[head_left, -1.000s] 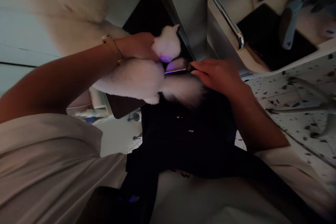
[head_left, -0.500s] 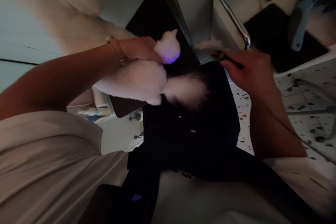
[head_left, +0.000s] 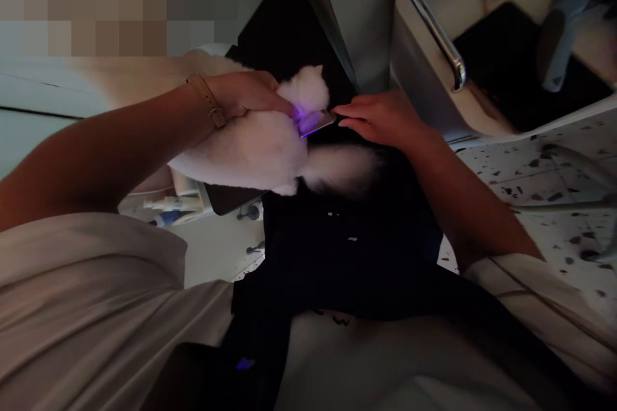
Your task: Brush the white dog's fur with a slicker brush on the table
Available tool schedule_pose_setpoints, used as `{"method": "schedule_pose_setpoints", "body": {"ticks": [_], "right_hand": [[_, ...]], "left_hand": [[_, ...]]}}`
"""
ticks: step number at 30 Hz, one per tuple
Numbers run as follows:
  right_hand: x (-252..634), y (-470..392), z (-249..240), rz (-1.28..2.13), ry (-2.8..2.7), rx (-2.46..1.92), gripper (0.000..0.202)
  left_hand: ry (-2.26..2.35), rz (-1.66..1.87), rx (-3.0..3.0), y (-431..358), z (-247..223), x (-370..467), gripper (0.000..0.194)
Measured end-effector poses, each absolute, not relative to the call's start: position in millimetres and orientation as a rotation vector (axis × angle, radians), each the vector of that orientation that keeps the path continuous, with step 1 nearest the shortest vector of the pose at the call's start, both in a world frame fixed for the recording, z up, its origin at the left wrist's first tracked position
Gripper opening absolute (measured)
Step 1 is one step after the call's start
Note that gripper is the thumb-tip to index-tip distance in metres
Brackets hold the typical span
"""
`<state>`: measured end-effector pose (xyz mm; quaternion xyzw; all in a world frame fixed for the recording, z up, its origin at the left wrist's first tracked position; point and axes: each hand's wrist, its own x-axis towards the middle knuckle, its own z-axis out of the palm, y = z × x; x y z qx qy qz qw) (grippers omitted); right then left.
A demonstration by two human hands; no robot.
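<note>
A white fluffy animal [head_left: 245, 148] is on a black table [head_left: 284, 32], its bushy tail [head_left: 342, 170] reaching out over my dark apron. My left hand [head_left: 258, 93] is closed on the animal's raised white leg [head_left: 308, 87], with a tan strap round the wrist. From the right, my right hand [head_left: 378, 117] pinches one end of a thin metal comb [head_left: 315, 122]. The comb lies against the fur just below the raised leg, close to my left fingertips, under purple light.
At the upper right a pale cart [head_left: 429, 77] with a metal rail holds a black mat and a grey-handled brush [head_left: 554, 51]. Bottles [head_left: 173, 209] stand on a low shelf at left. Speckled floor shows at right.
My right hand has moved left, bringing the comb from beside the cart to the fur at the raised leg. My left hand keeps its hold, almost unmoved.
</note>
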<state>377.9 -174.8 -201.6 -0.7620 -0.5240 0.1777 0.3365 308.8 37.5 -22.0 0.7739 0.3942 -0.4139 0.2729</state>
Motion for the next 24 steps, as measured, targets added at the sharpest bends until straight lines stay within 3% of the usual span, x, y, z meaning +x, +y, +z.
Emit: {"method": "schedule_pose_setpoints", "body": {"ticks": [8,14,17,20,24], "right_hand": [[378.1,-197.3,-214.6,0.432,-1.114,-2.037,0.048],[399.4,-228.1,-195.4,0.241,-0.889,-2.129,0.062],[397.3,-240.7,-186.7,0.256,-0.763,-2.234,0.066],[376.0,-233.3,-187.9,0.435,-0.743,-2.086,0.06],[350.2,-202.8,-190.1,0.593,-0.6,-1.665,0.052]], "left_hand": [[1.092,-1.076,2.138,26.6,-10.6,312.8,0.017],[0.983,-1.101,2.157,43.2,-16.8,304.6,0.022],[1.031,-1.162,1.987,46.9,-20.6,298.3,0.015],[1.098,-1.169,1.857,44.7,-19.0,296.3,0.011],[1.088,-1.137,1.702,46.5,-13.7,295.4,0.025]]}}
